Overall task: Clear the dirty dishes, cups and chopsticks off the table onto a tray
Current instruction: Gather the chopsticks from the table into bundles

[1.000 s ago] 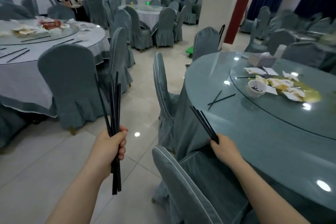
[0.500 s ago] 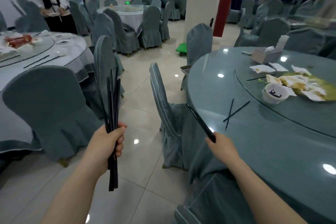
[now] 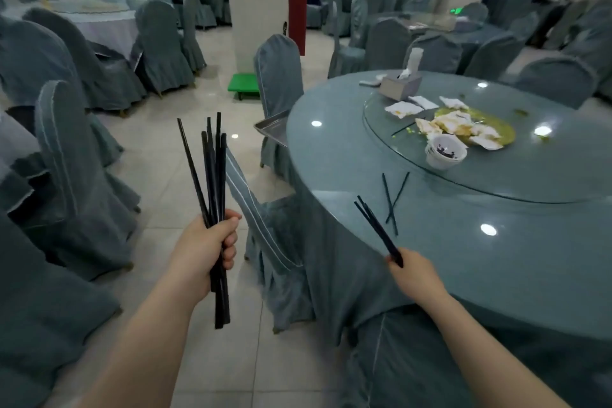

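Your left hand [image 3: 208,247] grips a bundle of black chopsticks [image 3: 214,195] upright over the tiled floor, fingers curled tight round the shafts, whose tips fan out above your fist while the butts hang below it. Your right hand [image 3: 415,276] holds a smaller bunch of black chopsticks [image 3: 377,228] at the edge of the round table [image 3: 331,159]; they slant up and away to the left, but from behind the hand you cannot see how your fingers lie on them. Just beyond that hand's chopstick tips, a crossed pair of chopsticks [image 3: 394,200] lies loose on the blue-grey tabletop. Farther ahead of your right hand, on the glass turntable [image 3: 530,172], sits a small white cup [image 3: 445,151] with dark dregs, and past it a yellow spill littered with crumpled napkins [image 3: 463,124]. One more single chopstick [image 3: 405,127] lies on the turntable to the left of the spill. A tissue box [image 3: 400,85] stands at the turntable's far side. Ahead and between your two hands, the corner of a metal tray [image 3: 273,127] shows behind the table's left edge, beside a covered chair [image 3: 278,76]. Another covered chair [image 3: 261,219] stands between your hands, against the table's draped cloth.
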### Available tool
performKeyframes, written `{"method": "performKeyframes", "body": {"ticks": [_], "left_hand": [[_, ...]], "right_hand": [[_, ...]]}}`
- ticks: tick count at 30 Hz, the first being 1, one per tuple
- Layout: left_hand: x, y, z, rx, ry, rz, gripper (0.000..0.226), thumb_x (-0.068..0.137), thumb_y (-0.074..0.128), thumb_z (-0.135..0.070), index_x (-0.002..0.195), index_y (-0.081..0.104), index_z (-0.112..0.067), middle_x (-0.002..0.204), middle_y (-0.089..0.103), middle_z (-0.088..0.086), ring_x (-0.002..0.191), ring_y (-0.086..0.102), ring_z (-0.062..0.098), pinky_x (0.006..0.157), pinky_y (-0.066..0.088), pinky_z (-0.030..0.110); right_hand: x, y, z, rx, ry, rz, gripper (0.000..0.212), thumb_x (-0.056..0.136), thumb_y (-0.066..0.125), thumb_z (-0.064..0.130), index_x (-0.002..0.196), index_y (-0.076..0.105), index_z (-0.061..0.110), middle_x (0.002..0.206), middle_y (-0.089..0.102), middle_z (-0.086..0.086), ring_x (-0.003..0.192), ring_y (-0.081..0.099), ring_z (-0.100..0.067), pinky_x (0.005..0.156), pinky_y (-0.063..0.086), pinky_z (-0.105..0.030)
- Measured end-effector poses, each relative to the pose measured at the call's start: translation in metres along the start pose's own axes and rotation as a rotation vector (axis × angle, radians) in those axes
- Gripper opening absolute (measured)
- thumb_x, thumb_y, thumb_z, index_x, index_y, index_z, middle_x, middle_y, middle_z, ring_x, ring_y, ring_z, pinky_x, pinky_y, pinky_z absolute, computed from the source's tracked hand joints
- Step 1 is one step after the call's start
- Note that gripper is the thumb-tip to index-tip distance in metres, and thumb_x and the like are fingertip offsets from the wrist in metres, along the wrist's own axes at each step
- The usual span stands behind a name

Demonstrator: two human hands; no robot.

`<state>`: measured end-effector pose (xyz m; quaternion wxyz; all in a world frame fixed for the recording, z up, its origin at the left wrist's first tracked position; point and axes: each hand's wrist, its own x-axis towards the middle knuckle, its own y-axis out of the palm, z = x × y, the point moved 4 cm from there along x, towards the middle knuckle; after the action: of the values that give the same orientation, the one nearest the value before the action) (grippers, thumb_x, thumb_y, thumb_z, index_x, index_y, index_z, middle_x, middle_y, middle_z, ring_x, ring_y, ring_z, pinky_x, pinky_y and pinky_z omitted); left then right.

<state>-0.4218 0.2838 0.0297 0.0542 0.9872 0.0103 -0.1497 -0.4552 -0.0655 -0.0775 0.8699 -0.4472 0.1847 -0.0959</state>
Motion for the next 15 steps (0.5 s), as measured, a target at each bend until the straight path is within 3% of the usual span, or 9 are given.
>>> {"method": "performKeyframes", "body": {"ticks": [3,7,15], "left_hand": [[0.027,0.012,-0.008,-0.021,-0.034,0.097,0.009,0.096,0.049,-0.009,0.092,0.056,-0.014,0.046,0.051,-0.005,0.036,0.046,0.008,0.032,0.033,0.018],[0.071,0.032,-0.014,-0.072,-0.109,0.181,0.010,0.097,0.047,-0.007,0.093,0.054,-0.012,0.060,0.069,0.007,0.048,0.066,0.015,0.035,0.043,0.017],[0.198,0.077,-0.015,-0.012,-0.193,0.199,0.008,0.097,0.048,-0.009,0.096,0.055,-0.012,0.081,0.074,0.014,0.064,0.072,0.021,0.041,0.048,0.020]], "right_hand": [[-0.002,0.002,-0.002,0.028,0.056,-0.028,0.018,0.094,0.045,0.026,0.087,0.060,0.017,0.078,0.064,-0.004,0.075,0.061,-0.023,0.059,0.043,-0.030],[0.018,-0.005,-0.011,0.069,0.169,-0.064,0.017,0.095,0.046,0.025,0.096,0.062,0.018,0.088,0.066,-0.005,0.081,0.061,-0.024,0.072,0.050,-0.035],[0.130,-0.009,-0.064,0.086,0.398,-0.125,0.023,0.097,0.041,0.022,0.100,0.060,0.008,0.082,0.063,-0.009,0.075,0.059,-0.027,0.061,0.044,-0.032]]}}
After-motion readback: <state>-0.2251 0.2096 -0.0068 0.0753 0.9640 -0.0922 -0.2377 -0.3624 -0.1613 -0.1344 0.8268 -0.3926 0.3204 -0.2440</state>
